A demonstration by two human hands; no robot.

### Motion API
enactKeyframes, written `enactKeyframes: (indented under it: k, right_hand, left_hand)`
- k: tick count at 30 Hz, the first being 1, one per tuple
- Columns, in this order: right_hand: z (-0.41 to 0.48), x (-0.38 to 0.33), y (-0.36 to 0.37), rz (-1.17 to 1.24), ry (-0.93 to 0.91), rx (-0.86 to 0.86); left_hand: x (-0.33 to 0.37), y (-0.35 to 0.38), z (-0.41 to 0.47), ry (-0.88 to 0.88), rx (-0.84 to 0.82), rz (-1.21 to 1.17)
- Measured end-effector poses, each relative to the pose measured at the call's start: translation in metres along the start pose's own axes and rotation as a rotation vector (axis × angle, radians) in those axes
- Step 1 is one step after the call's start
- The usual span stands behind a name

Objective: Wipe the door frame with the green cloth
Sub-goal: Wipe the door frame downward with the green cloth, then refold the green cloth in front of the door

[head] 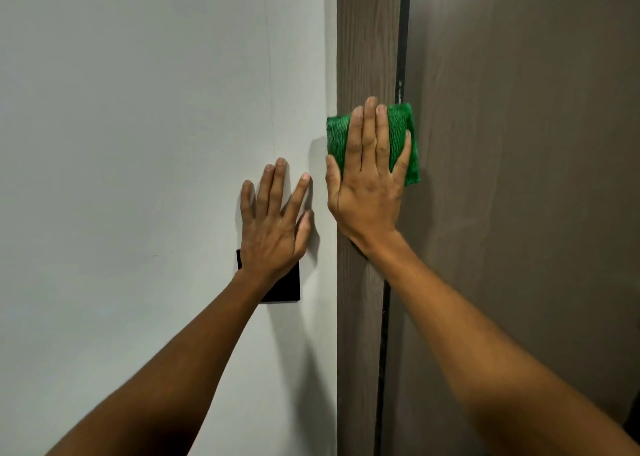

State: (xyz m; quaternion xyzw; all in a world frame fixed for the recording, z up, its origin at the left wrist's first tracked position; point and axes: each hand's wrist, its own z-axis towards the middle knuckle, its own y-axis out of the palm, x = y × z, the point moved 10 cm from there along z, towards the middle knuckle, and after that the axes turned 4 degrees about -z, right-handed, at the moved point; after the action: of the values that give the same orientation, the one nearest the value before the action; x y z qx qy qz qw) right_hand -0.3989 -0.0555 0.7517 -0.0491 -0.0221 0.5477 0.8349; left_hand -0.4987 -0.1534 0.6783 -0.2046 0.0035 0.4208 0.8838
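1. The right hand (369, 181), flat with fingers spread, presses the green cloth (403, 136) against the brown door frame (367, 39).
2. The left hand (273, 223), just beside it, rests spread flat on the white wall (138, 143), partly covering a black wall plate (285, 284).

Plain pale wall (138, 143) with a black square plate (285, 287), beside a grey-brown door (536, 178).

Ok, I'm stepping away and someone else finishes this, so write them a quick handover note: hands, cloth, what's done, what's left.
Right hand: flat, fingers spread, pressing the folded green cloth against the brown door frame.
Left hand: empty, open, palm braced on the white wall, partly covering a black wall plate.
Done: can't tell how much frame is already wiped.
Left: wipe the frame above and below the cloth.
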Motion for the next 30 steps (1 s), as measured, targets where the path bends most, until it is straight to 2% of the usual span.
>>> enactKeyframes:
  k: [6, 9, 12, 14, 17, 19, 21, 25, 27, 30]
  right_hand:
    - [-0.07, 0.003, 0.013, 0.021, 0.094, -0.104]
    - [-0.112, 0.005, 0.017, 0.039, 0.122, -0.21]
    - [-0.154, 0.003, 0.022, 0.081, 0.133, -0.361]
    - [-0.171, 0.007, 0.022, 0.23, 0.151, -0.479]
    - [-0.17, 0.015, 0.016, 0.578, 0.169, -0.624]
    - [-0.162, 0.021, 0.004, 0.675, 0.157, -0.659]
    - [-0.154, 0.033, -0.008, 0.674, 0.177, -0.639]
    - [-0.158, 0.07, -0.025, 0.666, 0.421, -0.491]
    - [-0.176, 0.095, -0.032, 0.667, 0.545, -0.437]
    - [-0.234, 0.141, -0.03, 0.737, 0.847, -0.555]
  left_hand:
    - [0.001, -0.009, 0.0, -0.046, -0.061, -0.102]
    - [0.014, -0.024, -0.013, -0.019, -0.024, -0.156]
    - [0.021, -0.03, -0.039, -0.086, -0.015, -0.171]
    - [0.033, -0.029, -0.055, -0.126, -0.07, -0.219]
    - [0.05, -0.027, -0.068, -0.147, -0.153, -0.272]
    - [0.053, -0.026, -0.073, -0.2, -0.206, -0.31]
    - [0.061, -0.031, -0.072, -0.231, -0.218, -0.342]
    - [0.086, -0.036, -0.076, -0.217, -0.202, -0.564]
    - [0.1, -0.031, -0.086, -0.272, -0.263, -0.735]
    - [0.127, -0.022, -0.107, -0.373, -0.336, -0.909]
